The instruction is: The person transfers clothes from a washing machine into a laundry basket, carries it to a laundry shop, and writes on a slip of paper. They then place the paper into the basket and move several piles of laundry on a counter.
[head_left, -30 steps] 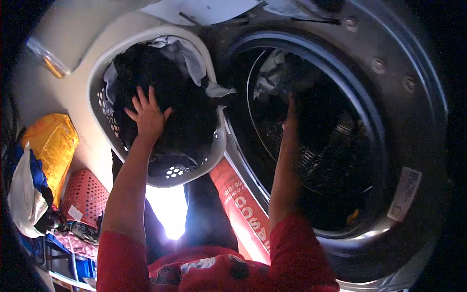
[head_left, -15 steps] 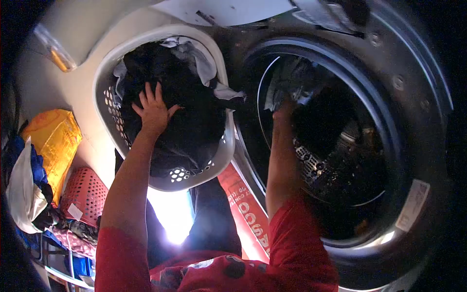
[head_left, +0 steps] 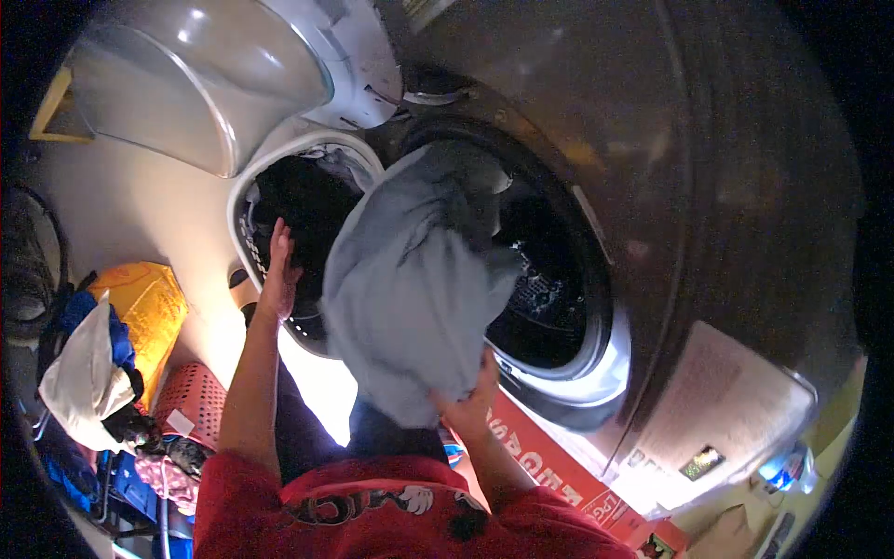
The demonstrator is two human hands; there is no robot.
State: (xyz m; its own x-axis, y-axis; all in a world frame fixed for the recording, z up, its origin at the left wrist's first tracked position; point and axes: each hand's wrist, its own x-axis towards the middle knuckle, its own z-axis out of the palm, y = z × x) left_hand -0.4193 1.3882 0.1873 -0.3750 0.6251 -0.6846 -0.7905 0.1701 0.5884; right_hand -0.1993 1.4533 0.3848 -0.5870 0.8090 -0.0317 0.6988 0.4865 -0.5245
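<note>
Center frame, we grip the grey cloth [head_left: 405, 289] low with our right hand [head_left: 472, 396]; left hand [head_left: 279, 279], fingers extended, holds nothing by the white basket [head_left: 349, 143]. Risk: one-handed hold, so loose folds could slip or snag at the drum [head_left: 549, 303].

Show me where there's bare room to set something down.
Bare beige floor lies between the shiny yellow bag and the white perforated plastic laundry basket. It's crowded around the red perforated plastic basket, and at the round dark machine opening, partly covered by grey cloth.
</note>
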